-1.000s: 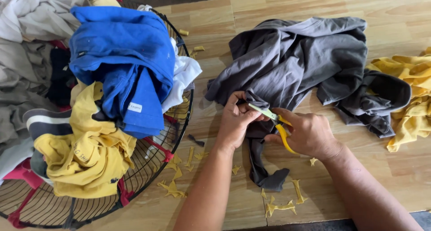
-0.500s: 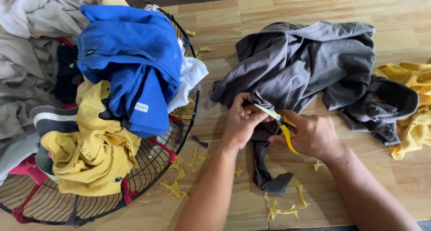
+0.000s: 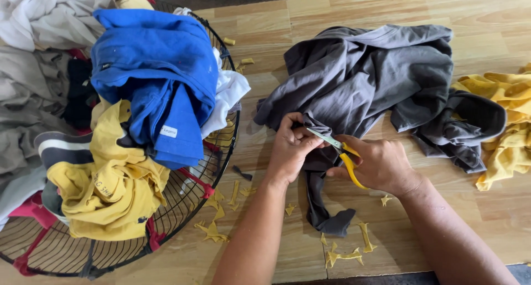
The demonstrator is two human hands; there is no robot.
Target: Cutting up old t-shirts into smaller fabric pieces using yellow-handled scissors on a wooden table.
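Scissors (image 3: 338, 152) with yellow handles sit tight in the right hand (image 3: 379, 166), blades on a grey shirt (image 3: 365, 80) on the wood floor (image 3: 387, 8). Left hand (image 3: 290, 146) fingers pinch the cloth. Yellow scraps (image 3: 343, 256) lie near. A wire basket (image 3: 182, 207) holds clothes.

You worked over a pale wood-plank floor (image 3: 487, 19). On it lay a crumpled grey garment (image 3: 376, 74), spread across the middle, with a narrow dark strip (image 3: 321, 202) of it trailing toward you. A yellow garment (image 3: 509, 119) lay bunched at the right edge, touching the grey one. A round black wire basket (image 3: 210, 185) sat on the left. Small yellow fabric scraps (image 3: 345, 254) lay scattered on the planks beside the basket and near the strip's end.
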